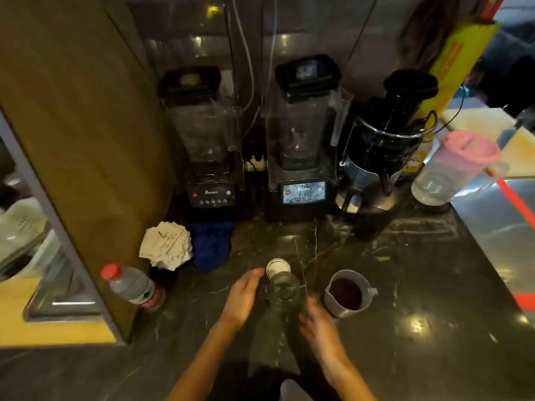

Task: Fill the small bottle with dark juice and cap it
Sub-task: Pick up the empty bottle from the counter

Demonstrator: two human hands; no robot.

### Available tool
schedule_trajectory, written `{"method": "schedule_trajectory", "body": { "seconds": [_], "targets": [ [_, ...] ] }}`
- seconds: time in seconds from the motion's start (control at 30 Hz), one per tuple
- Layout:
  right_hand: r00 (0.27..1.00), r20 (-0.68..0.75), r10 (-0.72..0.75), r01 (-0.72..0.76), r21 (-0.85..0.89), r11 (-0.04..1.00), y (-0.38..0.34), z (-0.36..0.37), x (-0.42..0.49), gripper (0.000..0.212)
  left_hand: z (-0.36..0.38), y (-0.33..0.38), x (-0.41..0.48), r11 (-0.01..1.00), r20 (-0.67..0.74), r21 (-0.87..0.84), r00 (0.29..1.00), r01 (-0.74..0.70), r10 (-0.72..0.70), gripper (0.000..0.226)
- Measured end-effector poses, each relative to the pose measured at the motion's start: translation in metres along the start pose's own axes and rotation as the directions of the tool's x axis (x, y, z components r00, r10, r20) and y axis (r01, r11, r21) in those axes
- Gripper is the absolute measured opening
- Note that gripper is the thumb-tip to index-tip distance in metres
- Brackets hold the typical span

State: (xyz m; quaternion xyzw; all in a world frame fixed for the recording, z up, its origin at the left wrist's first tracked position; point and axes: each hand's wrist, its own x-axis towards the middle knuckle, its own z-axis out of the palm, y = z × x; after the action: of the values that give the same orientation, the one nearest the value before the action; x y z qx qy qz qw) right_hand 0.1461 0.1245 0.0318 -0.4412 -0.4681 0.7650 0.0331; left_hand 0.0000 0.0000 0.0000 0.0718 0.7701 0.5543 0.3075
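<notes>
Clear small bottle (282,289) upright, uncapped, near front edge of dark marble counter (405,270), between both hands. Left hand (243,299) open, fingers spread, just beside bottle's left side; contact unclear. Right hand (317,322) open, loose, near bottle's right base, grasping nothing. White cap (278,267) flat on counter just behind bottle. Grey jug (347,293) of dark juice (346,293) right of bottle.

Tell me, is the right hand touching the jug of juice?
Apart. The head view shows dark counter between the right hand and the jug.
</notes>
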Motion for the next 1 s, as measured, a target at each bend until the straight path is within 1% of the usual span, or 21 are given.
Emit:
{"method": "schedule_trajectory", "body": {
  "seconds": [0.03,0.07,0.13,0.2,0.27,0.33,0.37,0.47,0.53,0.57,0.6,0.63,0.7,0.73,0.77,0.8,0.83,0.9,0.97,1.0],
  "targets": [
    [0.998,0.017,0.064,-0.066,0.076,0.995,0.001,0.004,-0.003,0.045,0.004,0.001,0.002,0.999,0.066,0.004,0.997,0.033,-0.033,0.028],
    [0.994,0.066,0.084,-0.089,0.077,0.993,0.005,0.006,-0.002,0.048,0.007,0.002,0.005,0.996,0.132,0.01,0.988,0.085,-0.085,0.036],
    [0.986,0.146,0.076,-0.085,0.058,0.995,0.007,0.01,-0.002,0.052,0.012,0.002,0.004,0.992,0.231,0.036,0.964,0.122,-0.127,0.054],
    [0.981,0.171,0.091,-0.101,0.049,0.994,0.006,0.012,0.002,0.057,0.012,0.003,-0.001,0.99,0.226,0.029,0.963,0.14,-0.143,0.06],
    [0.987,0.143,0.071,-0.075,0.026,0.997,0.006,0.012,0.01,0.062,0.011,-0.002,-0.009,0.99,0.193,-0.006,0.972,0.138,-0.134,0.06],
    [0.988,0.147,0.054,-0.059,0.033,0.998,0.006,0.011,0.021,0.067,0.013,-0.012,-0.02,0.984,0.184,-0.033,0.968,0.177,-0.168,0.063],
    [0.987,0.154,0.053,-0.059,0.035,0.998,0.004,0.012,0.026,0.069,0.014,-0.016,-0.025,0.974,0.196,-0.073,0.961,0.215,-0.197,0.063],
    [0.98,0.182,0.082,-0.074,-0.053,0.996,-0.004,0.016,0.04,0.07,0.021,-0.025,-0.044,0.918,0.286,-0.197,0.915,0.345,-0.283,0.065],
    [0.981,0.183,0.07,-0.048,-0.122,0.991,-0.01,0.02,0.049,0.069,0.028,-0.028,-0.053,0.888,0.352,-0.245,0.889,0.39,-0.293,0.072],
    [0.98,0.19,0.066,-0.037,-0.149,0.988,-0.012,0.022,0.053,0.067,0.032,-0.03,-0.055,0.878,0.36,-0.259,0.884,0.403,-0.3,0.075],
    [0.979,0.194,0.06,-0.024,-0.184,0.983,-0.015,0.023,0.056,0.066,0.034,-0.032,-0.056,0.877,0.345,-0.256,0.886,0.406,-0.31,0.073],
    [0.981,0.185,0.05,-0.011,-0.205,0.979,-0.017,0.023,0.059,0.066,0.034,-0.034,-0.056,0.892,0.295,-0.239,0.904,0.383,-0.309,0.067],
    [0.99,0.139,0.013,0.021,-0.239,0.971,-0.019,0.021,0.061,0.066,0.031,-0.035,-0.052,0.943,0.134,-0.14,0.95,0.301,-0.283,0.056],
    [0.992,0.125,0.004,0.027,-0.24,0.97,-0.019,0.019,0.059,0.067,0.028,-0.036,-0.047,0.964,0.062,-0.079,0.966,0.255,-0.251,0.057],
    [0.991,0.132,0.003,0.028,-0.237,0.971,-0.017,0.016,0.058,0.068,0.024,-0.035,-0.042,0.977,0.022,-0.043,0.978,0.21,-0.209,0.062],
    [0.989,0.15,0.012,0.024,-0.236,0.971,-0.014,0.014,0.054,0.068,0.02,-0.031,-0.037,0.985,0.016,-0.021,0.985,0.171,-0.17,0.069],
    [0.984,0.176,0.019,0.023,-0.232,0.972,-0.011,0.012,0.052,0.069,0.017,-0.028,-0.032,0.99,0.046,-0.007,0.989,0.142,-0.141,0.077],
    [0.978,0.207,0.025,0.024,-0.235,0.972,-0.008,0.01,0.049,0.069,0.012,-0.022,-0.022,0.99,0.174,0.004,0.975,0.139,-0.137,0.084],
    [0.982,0.19,0.02,0.027,-0.241,0.97,-0.007,0.009,0.049,0.068,0.009,-0.016,-0.016,0.979,0.318,-0.044,0.932,0.198,-0.174,0.085],
    [0.984,0.176,0.023,0.021,-0.24,0.97,-0.006,0.008,0.049,0.067,0.009,-0.013,-0.015,0.967,0.362,-0.1,0.914,0.232,-0.182,0.086]
  ]
}}
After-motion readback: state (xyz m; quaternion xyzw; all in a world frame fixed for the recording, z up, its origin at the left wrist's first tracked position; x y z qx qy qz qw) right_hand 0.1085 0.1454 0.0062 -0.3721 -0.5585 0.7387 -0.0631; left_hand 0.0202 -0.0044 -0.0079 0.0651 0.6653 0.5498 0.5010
